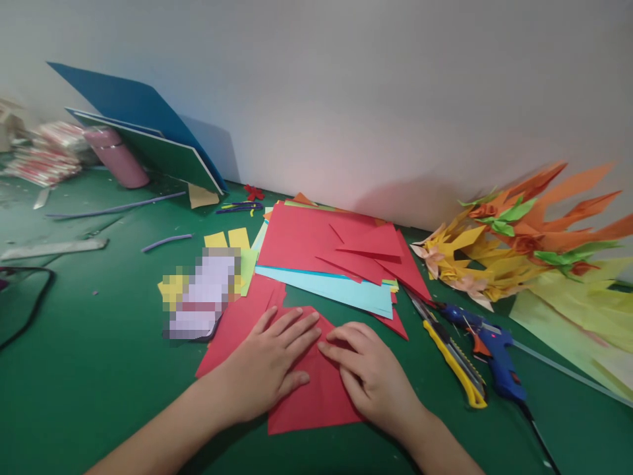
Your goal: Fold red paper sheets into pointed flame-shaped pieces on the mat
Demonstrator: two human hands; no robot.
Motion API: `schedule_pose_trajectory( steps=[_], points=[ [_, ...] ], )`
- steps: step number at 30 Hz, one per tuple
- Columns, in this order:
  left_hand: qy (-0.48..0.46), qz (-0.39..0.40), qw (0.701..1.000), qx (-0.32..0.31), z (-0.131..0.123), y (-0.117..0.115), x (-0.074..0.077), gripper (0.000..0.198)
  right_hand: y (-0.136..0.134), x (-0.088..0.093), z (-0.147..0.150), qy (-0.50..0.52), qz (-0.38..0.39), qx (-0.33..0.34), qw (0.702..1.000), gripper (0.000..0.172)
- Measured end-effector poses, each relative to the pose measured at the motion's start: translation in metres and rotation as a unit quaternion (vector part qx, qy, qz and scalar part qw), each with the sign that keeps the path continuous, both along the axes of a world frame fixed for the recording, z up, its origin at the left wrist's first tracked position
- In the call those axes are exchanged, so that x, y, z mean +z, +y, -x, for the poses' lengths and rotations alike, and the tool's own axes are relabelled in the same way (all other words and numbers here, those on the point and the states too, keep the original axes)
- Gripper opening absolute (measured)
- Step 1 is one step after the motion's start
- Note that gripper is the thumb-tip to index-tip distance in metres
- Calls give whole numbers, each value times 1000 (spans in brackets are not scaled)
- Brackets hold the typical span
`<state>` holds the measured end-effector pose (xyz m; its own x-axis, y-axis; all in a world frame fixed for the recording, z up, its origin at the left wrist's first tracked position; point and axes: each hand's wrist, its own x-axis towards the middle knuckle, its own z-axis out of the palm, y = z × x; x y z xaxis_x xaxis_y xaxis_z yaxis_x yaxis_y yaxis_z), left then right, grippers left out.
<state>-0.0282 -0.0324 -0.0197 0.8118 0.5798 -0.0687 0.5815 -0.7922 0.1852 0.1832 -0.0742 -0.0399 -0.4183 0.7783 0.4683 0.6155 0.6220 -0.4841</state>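
A folded sheet of red paper (314, 406) lies on the green table in front of me. My left hand (264, 363) rests palm down on its left part, fingers stretched out and lying flat. On the paper's right side is my right hand (370, 376), its fingers bent and gathered at the folded edge, with the fingertips touching the paper near a crease. The right thumb is partly hidden beneath the hand. Another red sheet (222, 343) sticks out from under my left hand and forearm.
Behind my hands are stacked red sheets (301, 234) and light blue paper (341, 293). A blurred phone (205, 293) lies left. To the right are a yellow utility knife (452, 359), a blue glue gun (499, 359) and orange paper flowers (524, 231). A pink bottle (119, 158) stands back left.
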Motion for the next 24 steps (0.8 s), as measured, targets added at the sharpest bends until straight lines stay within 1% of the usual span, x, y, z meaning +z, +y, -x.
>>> schedule_pose_trajectory(
  steps=[6, 9, 12, 20, 24],
  points=[
    [14, 20, 1000, 10, -2, -1, 4, 56, -1, -3, -1, -14, -10, -4, 1000, 36],
    [-5, 23, 1000, 11, -2, -1, 4, 53, -1, -3, -1, -14, -13, -8, 1000, 36],
    [-31, 14, 999, 10, -1, -2, 2, 51, -1, -2, -1, -16, -15, -13, 1000, 37],
    [-41, -21, 999, -3, -4, -3, 0, 49, 0, 0, -1, -30, -25, -12, 999, 38],
    [-48, -47, 998, 12, -8, -2, -3, 37, 0, 0, -1, -30, -32, -12, 999, 37]
  ],
)
